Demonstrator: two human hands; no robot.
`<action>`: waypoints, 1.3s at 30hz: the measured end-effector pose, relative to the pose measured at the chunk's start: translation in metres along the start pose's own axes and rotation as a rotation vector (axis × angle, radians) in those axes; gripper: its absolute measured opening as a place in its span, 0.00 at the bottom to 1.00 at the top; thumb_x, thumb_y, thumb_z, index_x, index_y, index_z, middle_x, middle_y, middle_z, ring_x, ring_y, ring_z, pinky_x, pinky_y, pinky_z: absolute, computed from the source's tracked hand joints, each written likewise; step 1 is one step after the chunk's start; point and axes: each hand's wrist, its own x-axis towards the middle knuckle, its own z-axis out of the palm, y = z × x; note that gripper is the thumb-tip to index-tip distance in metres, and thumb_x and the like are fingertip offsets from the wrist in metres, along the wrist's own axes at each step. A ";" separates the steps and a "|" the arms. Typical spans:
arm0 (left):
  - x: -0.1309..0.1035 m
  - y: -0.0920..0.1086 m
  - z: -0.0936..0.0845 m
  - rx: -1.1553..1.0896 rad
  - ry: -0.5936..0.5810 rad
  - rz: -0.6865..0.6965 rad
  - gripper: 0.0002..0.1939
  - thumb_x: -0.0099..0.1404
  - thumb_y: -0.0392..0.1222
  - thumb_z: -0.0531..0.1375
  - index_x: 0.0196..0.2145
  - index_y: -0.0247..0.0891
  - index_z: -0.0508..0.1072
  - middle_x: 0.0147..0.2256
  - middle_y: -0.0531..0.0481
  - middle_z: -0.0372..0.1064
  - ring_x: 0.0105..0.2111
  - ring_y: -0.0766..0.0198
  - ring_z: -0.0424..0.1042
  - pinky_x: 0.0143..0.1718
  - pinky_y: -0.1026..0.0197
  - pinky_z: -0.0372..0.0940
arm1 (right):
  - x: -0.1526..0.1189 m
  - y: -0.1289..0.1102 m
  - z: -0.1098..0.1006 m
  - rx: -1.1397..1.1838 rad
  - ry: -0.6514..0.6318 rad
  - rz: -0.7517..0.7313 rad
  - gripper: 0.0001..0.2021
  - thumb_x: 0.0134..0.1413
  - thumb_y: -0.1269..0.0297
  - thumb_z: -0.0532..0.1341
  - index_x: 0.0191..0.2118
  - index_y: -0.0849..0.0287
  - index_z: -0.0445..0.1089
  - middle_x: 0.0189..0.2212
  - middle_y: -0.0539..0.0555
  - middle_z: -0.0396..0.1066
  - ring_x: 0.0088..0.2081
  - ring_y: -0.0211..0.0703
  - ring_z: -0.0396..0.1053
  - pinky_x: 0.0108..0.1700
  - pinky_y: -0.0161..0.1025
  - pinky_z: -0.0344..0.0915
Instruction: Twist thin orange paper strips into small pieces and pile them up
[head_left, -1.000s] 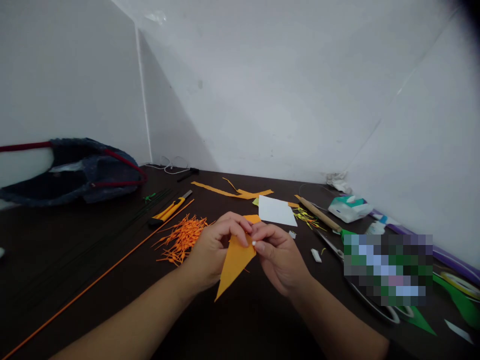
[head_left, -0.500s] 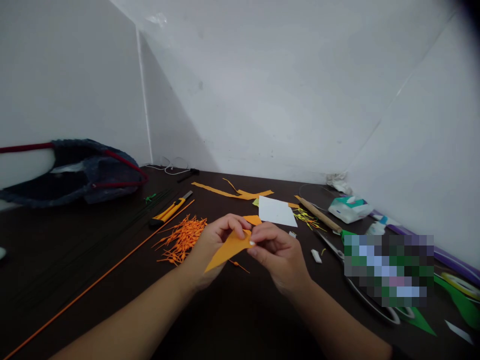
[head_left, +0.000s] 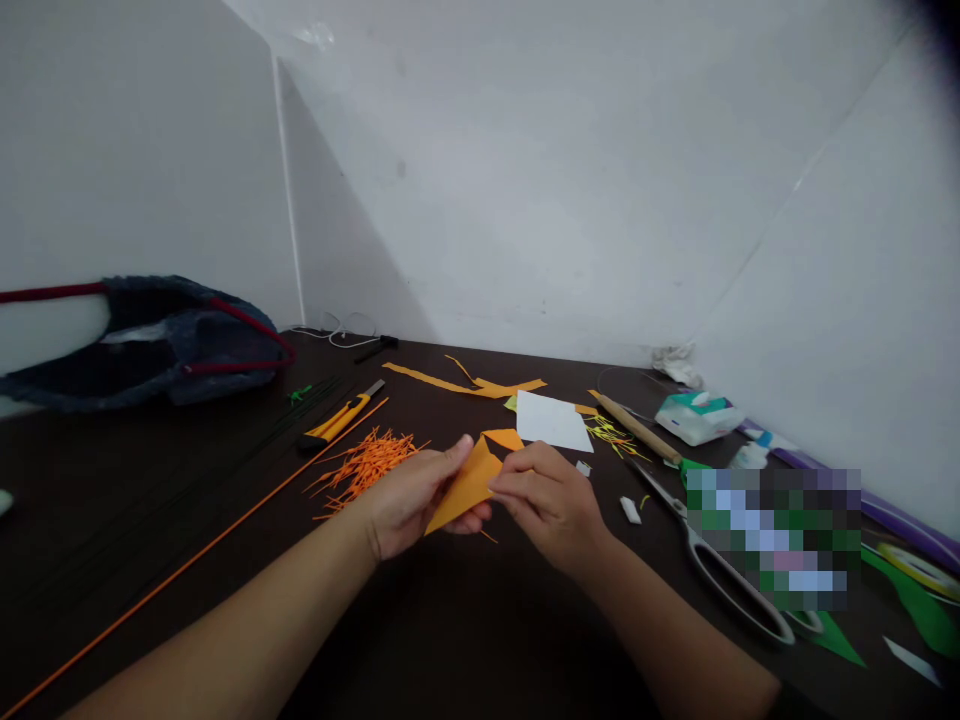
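A pointed piece of orange paper (head_left: 465, 488) is held between both hands over the near middle of the dark table. My left hand (head_left: 424, 495) supports it from the left, thumb up along its edge and fingertips showing beneath. My right hand (head_left: 551, 500) pinches its right edge between thumb and fingers; whether anything small is also in that pinch, I cannot tell. Just beyond the fingers lies another orange paper piece (head_left: 504, 438). A heap of thin orange twisted strips (head_left: 371, 465) spreads beside my left hand.
Left of the heap lie a yellow utility knife (head_left: 341, 422) and a long orange stick (head_left: 217, 545). White paper (head_left: 553, 422) and orange strips (head_left: 435, 380) lie behind. Scissors (head_left: 731, 590) rest at right, near a tissue pack (head_left: 694, 418). A dark bag (head_left: 217, 345) stands far left.
My left hand has opened out under the paper, its thumb now raised along the edge. The paper is turned more upright, and the white bit at my right fingertips no longer shows.
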 end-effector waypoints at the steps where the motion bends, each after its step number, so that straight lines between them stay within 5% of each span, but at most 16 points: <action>1: 0.000 0.000 0.000 0.025 -0.025 0.012 0.19 0.52 0.54 0.60 0.28 0.32 0.72 0.24 0.46 0.70 0.24 0.66 0.68 0.30 0.62 0.62 | 0.000 0.001 0.001 -0.020 -0.018 -0.005 0.13 0.49 0.73 0.57 0.37 0.46 0.71 0.30 0.51 0.68 0.33 0.41 0.65 0.34 0.42 0.64; 5: 0.000 -0.002 -0.003 0.097 -0.070 0.134 0.10 0.49 0.41 0.64 0.27 0.31 0.72 0.24 0.49 0.70 0.24 0.69 0.67 0.30 0.65 0.60 | 0.000 0.006 0.002 -0.047 -0.097 -0.016 0.14 0.50 0.74 0.55 0.37 0.48 0.72 0.30 0.52 0.69 0.34 0.41 0.65 0.36 0.42 0.64; 13: 0.001 -0.004 -0.003 0.125 -0.070 0.178 0.05 0.49 0.38 0.64 0.26 0.35 0.72 0.24 0.51 0.70 0.25 0.69 0.67 0.30 0.65 0.60 | 0.001 0.006 0.001 0.086 -0.060 0.074 0.13 0.49 0.72 0.57 0.36 0.45 0.72 0.31 0.51 0.68 0.34 0.41 0.66 0.35 0.42 0.65; 23: -0.001 -0.003 0.002 0.098 -0.028 0.223 0.07 0.49 0.35 0.63 0.29 0.37 0.71 0.25 0.53 0.69 0.25 0.69 0.66 0.30 0.65 0.59 | -0.001 0.007 0.014 0.607 0.063 0.581 0.04 0.39 0.69 0.63 0.27 0.55 0.71 0.26 0.50 0.69 0.30 0.40 0.68 0.34 0.42 0.66; 30: -0.003 0.000 0.006 0.123 -0.003 0.261 0.07 0.48 0.35 0.63 0.28 0.37 0.71 0.26 0.53 0.70 0.26 0.68 0.67 0.28 0.66 0.59 | -0.003 0.001 0.021 0.715 0.106 0.726 0.02 0.39 0.70 0.63 0.24 0.57 0.72 0.23 0.50 0.69 0.25 0.38 0.66 0.30 0.40 0.65; 39: -0.001 0.000 0.005 0.551 0.204 0.398 0.02 0.50 0.37 0.59 0.22 0.37 0.68 0.19 0.56 0.62 0.20 0.70 0.59 0.20 0.68 0.53 | -0.005 0.006 0.024 0.747 0.112 0.758 0.02 0.38 0.69 0.64 0.24 0.58 0.70 0.23 0.49 0.69 0.24 0.36 0.66 0.29 0.38 0.64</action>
